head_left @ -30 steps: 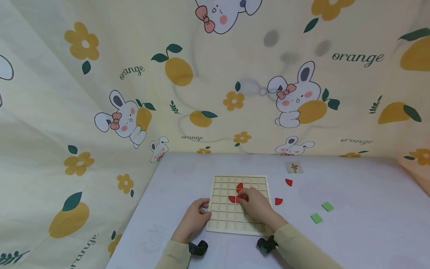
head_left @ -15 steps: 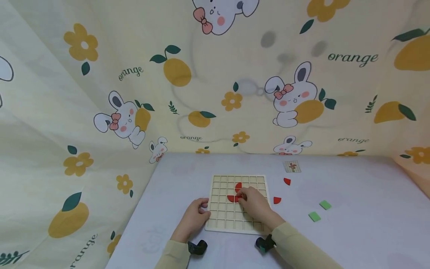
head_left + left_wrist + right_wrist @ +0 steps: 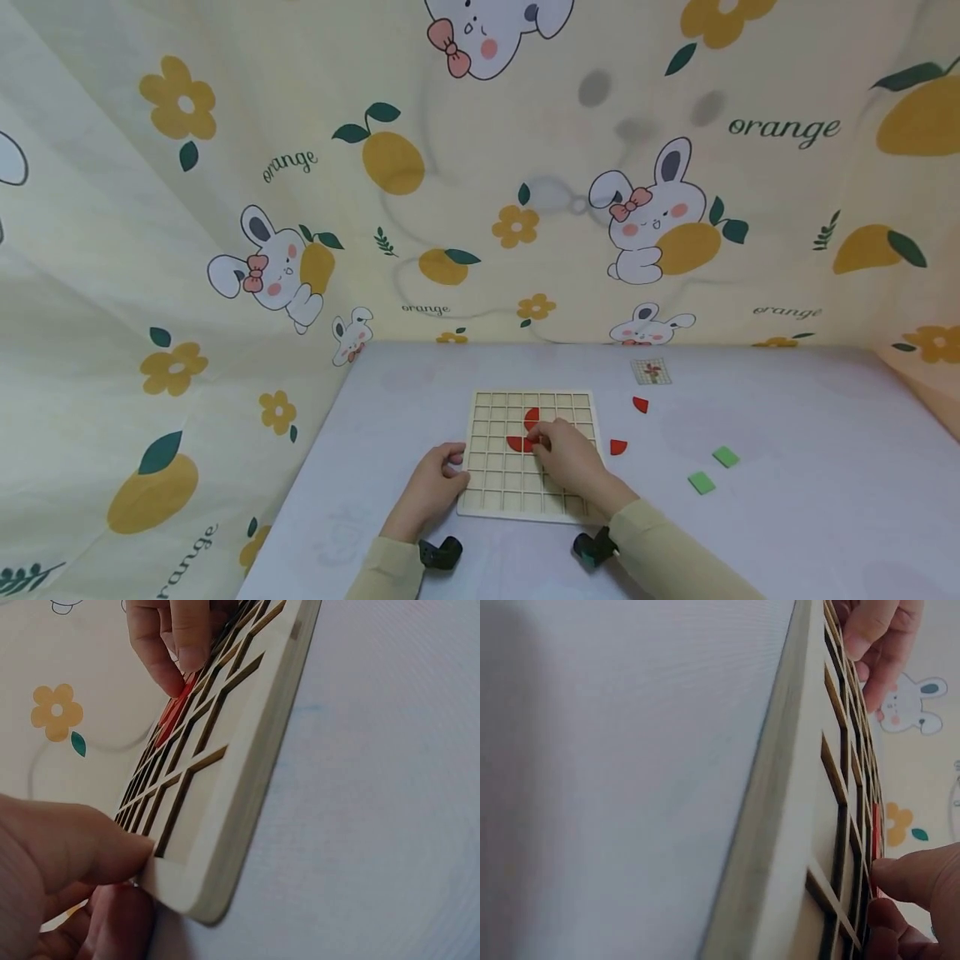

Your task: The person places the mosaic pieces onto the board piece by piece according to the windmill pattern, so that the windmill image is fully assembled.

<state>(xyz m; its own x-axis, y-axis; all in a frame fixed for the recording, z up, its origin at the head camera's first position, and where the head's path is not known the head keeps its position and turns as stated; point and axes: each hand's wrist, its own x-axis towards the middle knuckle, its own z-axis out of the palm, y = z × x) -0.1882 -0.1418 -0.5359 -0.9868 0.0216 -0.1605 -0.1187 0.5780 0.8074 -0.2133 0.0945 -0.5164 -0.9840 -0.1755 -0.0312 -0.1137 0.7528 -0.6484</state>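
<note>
A pale wooden grid board (image 3: 498, 493) lies on the table. At its left edge the left hand (image 3: 435, 483) grips it, thumb on the rim and fingers curled beside and below in the left wrist view. Two red quarter-circle tiles sit in its cells, an upper tile (image 3: 532, 417) and a left tile (image 3: 516, 444). The right hand (image 3: 573, 460) pinches another red tile (image 3: 875, 832) down at the grid beside these; its fingertips partly cover that tile. Two loose red tiles lie right of the board, a nearer one (image 3: 618, 447) and a farther one (image 3: 640, 404).
Two green square tiles lie farther right, one in front (image 3: 702, 482) and one behind (image 3: 725, 457). A small gridded picture card (image 3: 651, 372) with a red pinwheel-like design lies near the back. A printed curtain (image 3: 450, 208) hangs behind the table.
The head view has shifted slightly. Both hands stay in nearly the same places on the board, and the tiles have not visibly moved.
</note>
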